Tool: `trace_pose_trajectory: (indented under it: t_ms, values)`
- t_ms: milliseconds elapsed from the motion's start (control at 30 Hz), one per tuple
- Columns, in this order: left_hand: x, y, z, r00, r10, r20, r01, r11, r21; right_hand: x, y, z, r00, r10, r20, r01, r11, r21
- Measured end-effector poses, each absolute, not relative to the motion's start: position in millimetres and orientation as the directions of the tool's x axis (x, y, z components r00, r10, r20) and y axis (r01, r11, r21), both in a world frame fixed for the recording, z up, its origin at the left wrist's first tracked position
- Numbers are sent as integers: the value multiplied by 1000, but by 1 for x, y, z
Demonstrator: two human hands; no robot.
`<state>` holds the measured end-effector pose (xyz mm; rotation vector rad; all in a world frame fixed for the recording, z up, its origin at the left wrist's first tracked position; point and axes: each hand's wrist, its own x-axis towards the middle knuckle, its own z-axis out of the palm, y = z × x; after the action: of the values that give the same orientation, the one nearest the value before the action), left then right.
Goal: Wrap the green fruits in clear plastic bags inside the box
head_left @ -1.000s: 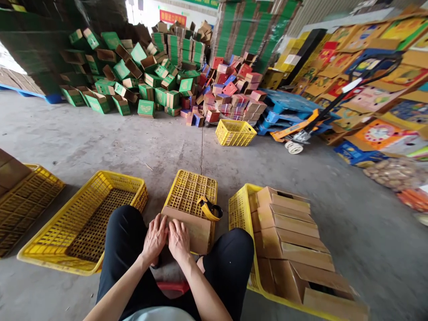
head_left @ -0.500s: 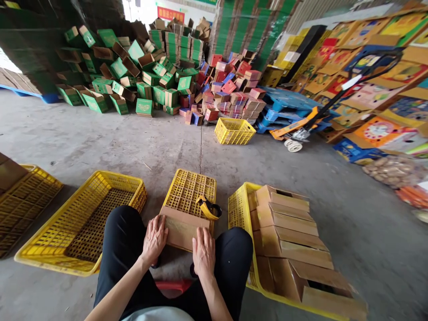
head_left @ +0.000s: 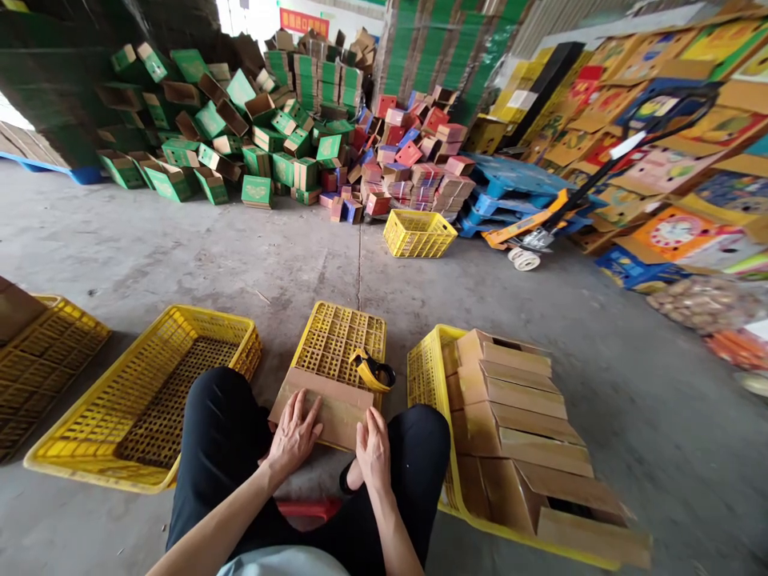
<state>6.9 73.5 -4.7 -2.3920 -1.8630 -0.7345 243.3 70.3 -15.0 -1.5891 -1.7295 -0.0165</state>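
Observation:
A flattish brown cardboard box lies before my knees, partly on an upturned yellow crate. My left hand rests on the box's top with its fingers spread. At the box's right end, my right hand closes its fingers and thumb about the edge; the fingertips are partly hidden. Just beyond the box, a yellow and black tape dispenser sits on the crate.
To my right, a yellow crate holds several cardboard boxes. A yellow basket stands on my left. Farther off are a small yellow crate, a pallet jack, blue pallets and heaped green cartons.
My left hand has slid right and inward over the box, its fingers spreading. My right hand has turned and closed at the right end. The box has shifted slightly left.

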Motion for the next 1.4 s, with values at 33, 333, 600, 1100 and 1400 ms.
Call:
trace_pose_trajectory:
  t_ms: [33, 333, 600, 1100, 1400]
  values:
    - [7, 73, -5, 179, 909, 377, 923, -288, 256, 245, 69, -17, 87, 845, 528, 848, 216, -484]
    - [17, 67, -11, 166, 896, 412, 927, -284, 245, 230, 34, -37, 87, 939, 332, 870, 90, -484]
    - [14, 59, -8, 239, 880, 410, 896, -362, 255, 213, 13, -30, 48, 974, 223, 919, 45, -392]
    - [-32, 73, -5, 184, 921, 342, 904, -295, 308, 200, 12, -11, -61, 990, 125, 984, 81, -160]
    - [-28, 94, 0, -20, 945, 325, 937, -96, 335, 186, 20, -6, -54, 977, 206, 946, 116, -301]
